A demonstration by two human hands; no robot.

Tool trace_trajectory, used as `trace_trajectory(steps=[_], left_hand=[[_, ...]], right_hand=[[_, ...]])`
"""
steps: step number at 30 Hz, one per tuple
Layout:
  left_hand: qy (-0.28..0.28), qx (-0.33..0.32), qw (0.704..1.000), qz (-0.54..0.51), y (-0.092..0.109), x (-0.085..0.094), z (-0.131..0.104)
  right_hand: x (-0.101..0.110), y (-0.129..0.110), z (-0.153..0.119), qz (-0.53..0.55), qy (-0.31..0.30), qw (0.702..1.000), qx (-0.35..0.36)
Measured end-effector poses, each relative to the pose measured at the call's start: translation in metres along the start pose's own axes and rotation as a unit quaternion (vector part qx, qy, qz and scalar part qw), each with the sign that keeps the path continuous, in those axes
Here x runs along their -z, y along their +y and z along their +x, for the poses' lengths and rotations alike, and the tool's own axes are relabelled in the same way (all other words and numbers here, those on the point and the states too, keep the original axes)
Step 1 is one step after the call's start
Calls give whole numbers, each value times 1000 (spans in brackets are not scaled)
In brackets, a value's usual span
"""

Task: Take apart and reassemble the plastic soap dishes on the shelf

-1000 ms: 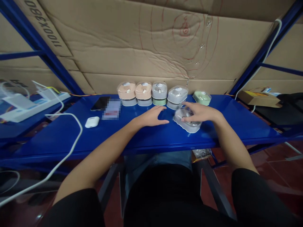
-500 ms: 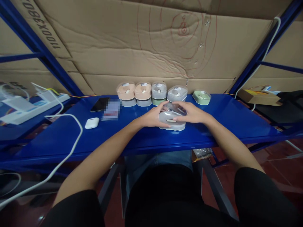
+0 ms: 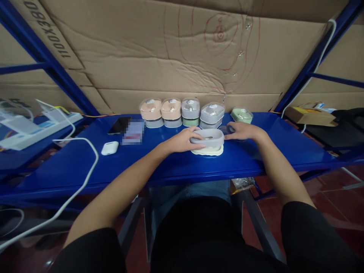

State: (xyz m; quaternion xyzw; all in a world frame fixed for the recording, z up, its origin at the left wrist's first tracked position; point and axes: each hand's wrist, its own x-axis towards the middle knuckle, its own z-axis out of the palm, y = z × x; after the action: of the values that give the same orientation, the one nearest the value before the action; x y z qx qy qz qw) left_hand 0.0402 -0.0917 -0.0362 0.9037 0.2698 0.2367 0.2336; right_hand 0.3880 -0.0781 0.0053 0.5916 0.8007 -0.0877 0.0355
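My left hand [image 3: 186,139] is closed on the left side of a grey oval box [image 3: 215,141], its thumb and fingers at the rim. The box's top is uncovered, and a small pale piece shows inside. Beneath it a cream-coloured tray-like base [image 3: 209,151] rests on the blue table [image 3: 176,163]. Just to the right, my right hand [image 3: 247,131] grips a clear plastic lid [image 3: 226,129], held apart from the box near the tabletop. Part of the lid is hidden behind the fingers.
Behind the hands stand stacked peach boxes [image 3: 150,110] and grey boxes [image 3: 212,112] with clear lids. A green box [image 3: 241,115] sits alone at the right. Leftward lie a white earbud case [image 3: 110,148], a dark phone [image 3: 121,125] and a white cable [image 3: 93,151].
The clear lid has come off the grey box and moved right with my right hand. My left hand has stayed on the box.
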Motion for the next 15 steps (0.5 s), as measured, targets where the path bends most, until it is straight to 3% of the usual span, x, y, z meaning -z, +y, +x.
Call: trace_trajectory(steps=[8,12,15], left_hand=[[48,112,984,127,-28,47,-14],[16,165,974,156,-47,54,-17],[22,149,977,151,-48,53,-16]], right_hand=[[-7,14,5,20,21,999,25],[-11,20,9,27,27,999,34],[-12,22,10,19,33,998,44]])
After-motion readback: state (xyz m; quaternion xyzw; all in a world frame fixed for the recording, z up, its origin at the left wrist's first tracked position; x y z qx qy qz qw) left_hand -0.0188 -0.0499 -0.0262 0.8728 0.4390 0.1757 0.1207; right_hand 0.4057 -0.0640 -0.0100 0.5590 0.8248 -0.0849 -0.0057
